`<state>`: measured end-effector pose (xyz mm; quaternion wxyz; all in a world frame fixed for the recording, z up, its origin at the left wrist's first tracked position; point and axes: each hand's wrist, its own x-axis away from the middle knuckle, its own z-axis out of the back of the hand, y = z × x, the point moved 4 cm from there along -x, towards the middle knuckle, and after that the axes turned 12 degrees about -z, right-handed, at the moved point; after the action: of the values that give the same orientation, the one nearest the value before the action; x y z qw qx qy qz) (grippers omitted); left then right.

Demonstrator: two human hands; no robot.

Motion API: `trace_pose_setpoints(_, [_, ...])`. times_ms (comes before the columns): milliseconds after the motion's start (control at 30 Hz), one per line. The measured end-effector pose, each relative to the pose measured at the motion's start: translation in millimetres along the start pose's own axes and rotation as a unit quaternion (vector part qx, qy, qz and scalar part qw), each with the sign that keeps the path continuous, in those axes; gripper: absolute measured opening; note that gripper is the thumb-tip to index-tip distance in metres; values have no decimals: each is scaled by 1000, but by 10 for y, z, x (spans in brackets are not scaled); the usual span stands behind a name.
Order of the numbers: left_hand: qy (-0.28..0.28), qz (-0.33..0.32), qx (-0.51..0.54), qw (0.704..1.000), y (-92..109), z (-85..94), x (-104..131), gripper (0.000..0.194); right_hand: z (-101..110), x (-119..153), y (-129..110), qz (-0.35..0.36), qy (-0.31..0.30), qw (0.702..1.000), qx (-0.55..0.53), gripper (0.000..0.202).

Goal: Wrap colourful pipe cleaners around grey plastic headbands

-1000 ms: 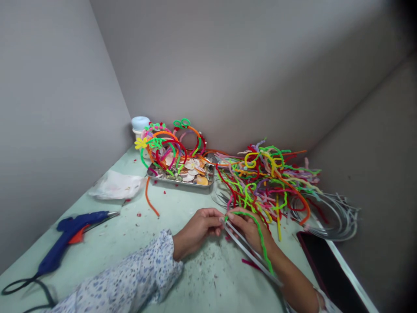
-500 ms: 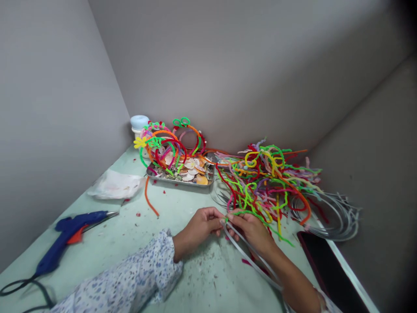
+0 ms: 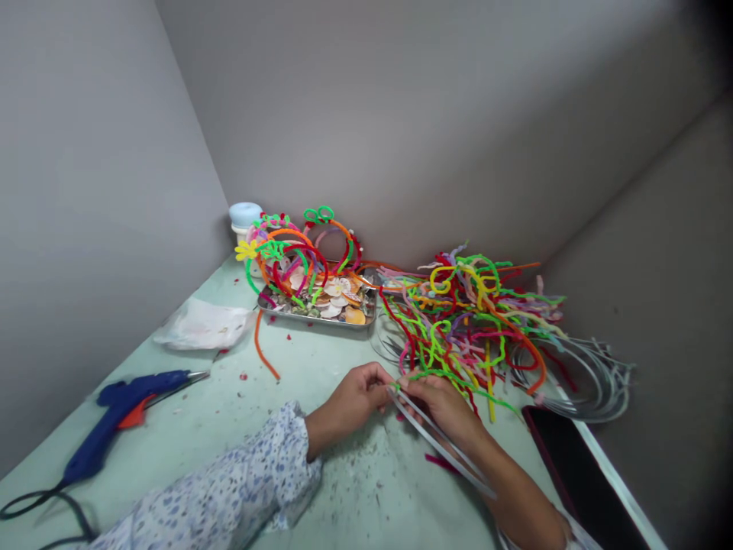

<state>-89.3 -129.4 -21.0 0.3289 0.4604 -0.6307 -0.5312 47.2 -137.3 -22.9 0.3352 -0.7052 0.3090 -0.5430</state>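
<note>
My left hand (image 3: 358, 397) pinches the tip of a thin grey headband (image 3: 443, 447), whose two sides run down toward my right forearm. A bright green pipe cleaner (image 3: 486, 393) is bent around that tip, and its free length trails to the right over the back of my right hand (image 3: 443, 405). With thumb and index finger together, my right hand grips the pipe cleaner where it meets the band. The fingertips of both hands nearly touch and cover most of the wrapped spot.
A heap of coloured pipe cleaners (image 3: 458, 321) lies behind my hands, beside a bundle of grey headbands (image 3: 607, 389). A metal tray (image 3: 343, 324) holds shells and decorated headbands. A blue glue gun (image 3: 108, 420), plastic bag (image 3: 203, 325) and dark phone (image 3: 578, 473) lie around.
The headband has turned slightly in my fingers, its sides now closer together. The green pipe cleaner's free end has lifted and swung a little up. Both hands stay nearly in place.
</note>
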Motion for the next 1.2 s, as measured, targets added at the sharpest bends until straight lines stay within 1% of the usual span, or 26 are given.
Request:
trace_pose_setpoints(100, [-4, -8, -3, 1000, -12, 7, -1, 24, 8, -6, 19, -10, -11, 1000, 2, 30])
trace_pose_setpoints(267, [-8, -11, -1, 1000, -28, 12, 7, 26, 18, 19, 26, -42, 0, 999, -10, 27])
trace_pose_setpoints(467, [-15, -21, 7, 1000, 12, 1, 18, 24, -20, 35, 61, -64, -15, 995, -69, 20])
trace_pose_setpoints(633, [-27, -25, 16, 999, 24, 14, 17, 22, -43, 55, 94, -110, -28, 984, -135, 13])
trace_pose_setpoints(867, [-45, -43, 16, 998, 59, -13, 19, 23, -69, 48, 122, -168, -49, 966, -192, 6])
trace_pose_setpoints(1000, [-49, -54, -19, 997, 59, -4, 23, 23, -86, 50, 130, -195, -64, 955, -216, 5])
trace_pose_setpoints(1133, [-46, -91, -87, 991, 56, 46, 19, 23, -98, 41, 164, -229, -91, 940, -234, 6])
trace_pose_setpoints(1200, [-58, -101, -85, 990, 67, 41, 22, 23, -105, 37, 183, -242, -106, 933, -243, 5])
